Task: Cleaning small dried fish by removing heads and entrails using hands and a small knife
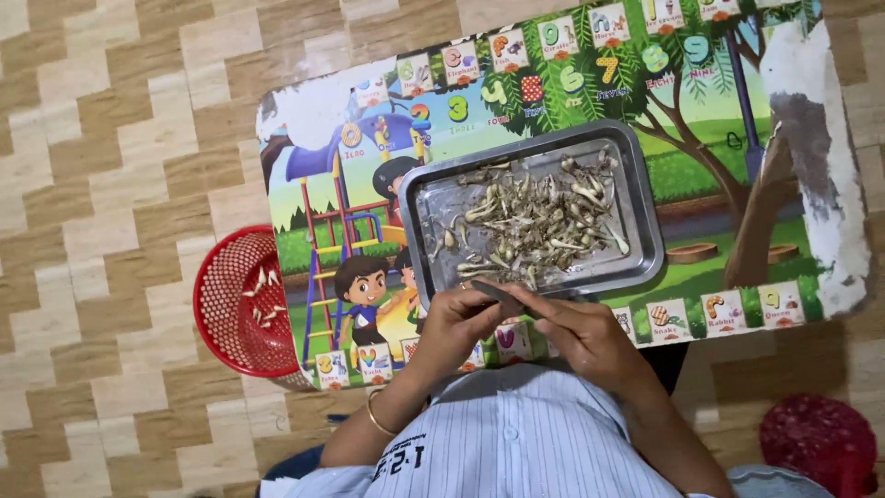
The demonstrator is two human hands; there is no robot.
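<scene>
A steel tray lies on a small table with a colourful cartoon top. It holds a heap of pale, stalky pieces that look like garlic cloves with skins. My left hand and my right hand meet just at the tray's near edge. Both pinch a small dark blade-like thing between them; whether a clove is also held is hidden by the fingers. A gold bangle sits on my left wrist.
A red mesh basket with several pale peeled pieces stands on the floor, half under the table's left edge. A dark red round object lies at the lower right. The floor is tan patterned tile.
</scene>
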